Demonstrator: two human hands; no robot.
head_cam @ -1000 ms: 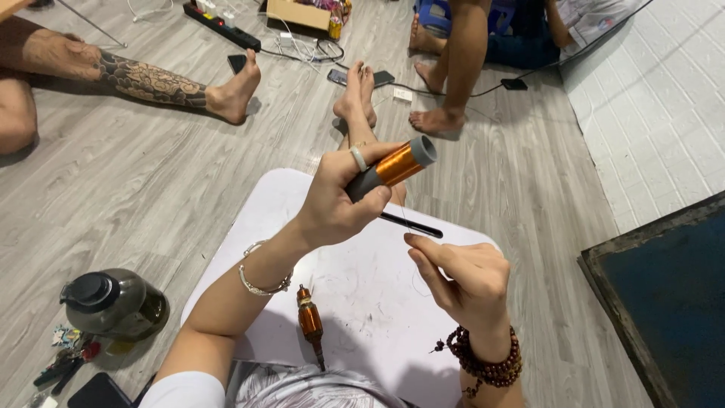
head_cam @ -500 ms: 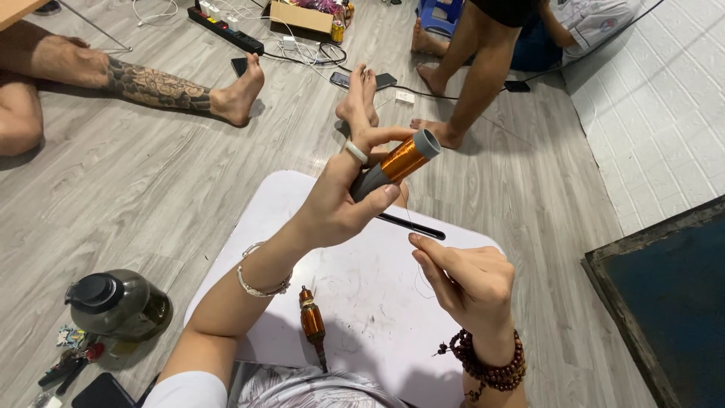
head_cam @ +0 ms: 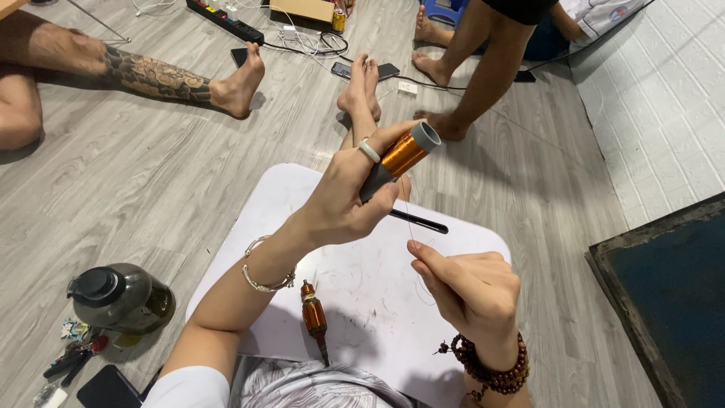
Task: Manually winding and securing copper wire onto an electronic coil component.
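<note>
Wire is my worry: a very fine strand (head_cam: 414, 253) runs from the copper-wound coil tube (head_cam: 399, 157) down to my right hand (head_cam: 472, 291), which pinches it closed between thumb and forefinger. My left hand (head_cam: 349, 198) grips the tube's dark lower end, holding it tilted above the white counter (head_cam: 377, 302). I judge that a hard tug could snap the strand, and slack could let turns slip off. A second small coil (head_cam: 313, 319) lies on the counter near my left forearm.

head cam | looks steeply down | close over white board (head_cam: 377, 302) | single view
</note>
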